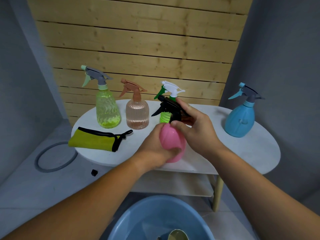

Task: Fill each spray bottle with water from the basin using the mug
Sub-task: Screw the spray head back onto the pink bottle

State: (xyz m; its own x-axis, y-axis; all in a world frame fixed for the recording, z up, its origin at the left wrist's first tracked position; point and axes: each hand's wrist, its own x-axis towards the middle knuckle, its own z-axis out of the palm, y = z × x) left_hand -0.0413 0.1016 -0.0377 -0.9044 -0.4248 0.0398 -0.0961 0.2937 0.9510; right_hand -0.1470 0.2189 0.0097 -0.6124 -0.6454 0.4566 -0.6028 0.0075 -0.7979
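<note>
A pink opaque plastic spray bottle [170, 141] sits over the front edge of a white oval bench [233, 148], leaning a little. I cannot tell whether its base rests on the top. The left grip [155, 149] wraps round the bottle's belly from the near side, fingers curled under its lower half. The right grip [195, 130] closes on the bottle's black trigger spray head [170, 108], with the thumb at the collar and the fingers over the top of the head.

Directly behind the pink bottle, and partly hidden by it, stands a green ribbed bottle with a white trigger head [163, 117]. Left of the pink bottle and further back is a peach ribbed translucent bottle with a terracotta head [137, 113]. Beyond that stands a taller yellow-green translucent bottle with a mint and grey head [107, 110]. Well to the right of the pink bottle stands a blue opaque bottle with a pale blue and grey head [240, 116].

A folded olive-yellow cloth with black edging [93, 140] lies left of the pink bottle near the bench's front edge. Below and nearer than the pink bottle, on the floor, is a round blue plastic basin [131, 217] with a pale mug [178, 235] inside it. Far to the left, a grey ring [49, 170] lies on the floor.
</note>
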